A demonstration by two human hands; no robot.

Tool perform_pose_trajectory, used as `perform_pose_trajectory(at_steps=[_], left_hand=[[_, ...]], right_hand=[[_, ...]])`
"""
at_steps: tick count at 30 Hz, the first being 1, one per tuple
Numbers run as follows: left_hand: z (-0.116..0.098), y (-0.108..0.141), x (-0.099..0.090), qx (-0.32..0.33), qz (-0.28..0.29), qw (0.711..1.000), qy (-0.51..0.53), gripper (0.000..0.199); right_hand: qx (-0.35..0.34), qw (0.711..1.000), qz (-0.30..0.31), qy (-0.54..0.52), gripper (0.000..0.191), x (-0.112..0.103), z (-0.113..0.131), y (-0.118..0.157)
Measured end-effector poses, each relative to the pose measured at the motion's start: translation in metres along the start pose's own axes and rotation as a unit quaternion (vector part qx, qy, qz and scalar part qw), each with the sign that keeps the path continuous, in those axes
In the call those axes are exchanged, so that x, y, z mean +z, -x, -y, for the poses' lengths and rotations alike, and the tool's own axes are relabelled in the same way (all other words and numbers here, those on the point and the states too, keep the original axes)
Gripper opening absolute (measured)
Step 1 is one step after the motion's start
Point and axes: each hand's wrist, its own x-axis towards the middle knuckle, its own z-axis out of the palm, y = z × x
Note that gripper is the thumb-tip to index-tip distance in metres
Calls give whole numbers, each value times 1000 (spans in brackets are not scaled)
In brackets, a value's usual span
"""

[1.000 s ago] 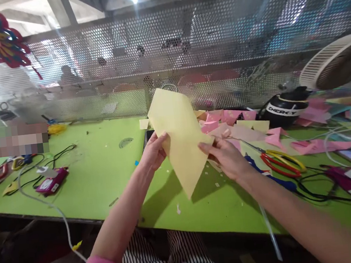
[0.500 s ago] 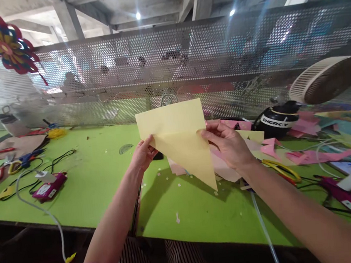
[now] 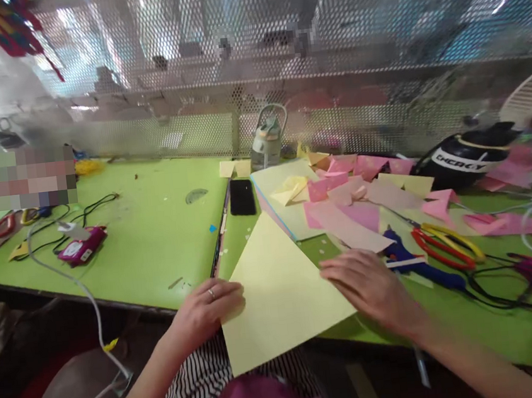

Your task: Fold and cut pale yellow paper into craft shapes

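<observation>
A pale yellow sheet of paper (image 3: 276, 293) lies tilted at the table's front edge, one corner pointing away from me and its near side overhanging my lap. My left hand (image 3: 213, 309), with a ring on one finger, grips the sheet's left edge, thumb hidden beneath. On the opposite edge my right hand (image 3: 367, 283) holds the paper, fingers together on top and thumb out of sight. Just beyond the far corner sits a black phone (image 3: 242, 197). Right of my right hand are a blue glue gun (image 3: 426, 271) and red-and-yellow-handled scissors (image 3: 446, 246).
Pink and yellow paper pieces (image 3: 342, 197) cover the right side of the green table (image 3: 156, 236). A clear bottle (image 3: 266, 145) stands by the mesh partition (image 3: 140, 92). A black ENERGY container (image 3: 465, 156) is farther right. At left, a corded purple power strip (image 3: 82, 245) lies near the edge.
The yellow sheet has come down from upright in the air to the table's front edge, turned with a corner away from me. Both hands moved down with it, and my view tilted downward.
</observation>
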Motion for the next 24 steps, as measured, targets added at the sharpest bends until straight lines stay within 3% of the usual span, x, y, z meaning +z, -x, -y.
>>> perform_pose_trajectory(at_steps=[2, 5, 8, 16, 20, 24], left_hand=[[0, 17, 4, 16, 46, 996, -71, 31], [0, 17, 3, 40, 68, 989, -121, 31], [1, 6, -1, 51, 60, 985, -154, 28], [9, 2, -9, -37, 69, 988, -136, 21], [11, -3, -16, -110, 76, 988, -83, 27], [9, -12, -22, -213, 94, 972, -7, 18]], right_hand=[[-31, 998, 46, 28, 31, 11, 10, 11], [-72, 993, 87, 33, 50, 20, 15, 14], [-76, 993, 93, 13, 45, 23, 12, 8], [-41, 992, 111, -48, 42, 29, 5, 5], [26, 987, 116, -111, 31, 37, 0, 6], [143, 966, 151, -156, 28, 37, 5, -10]])
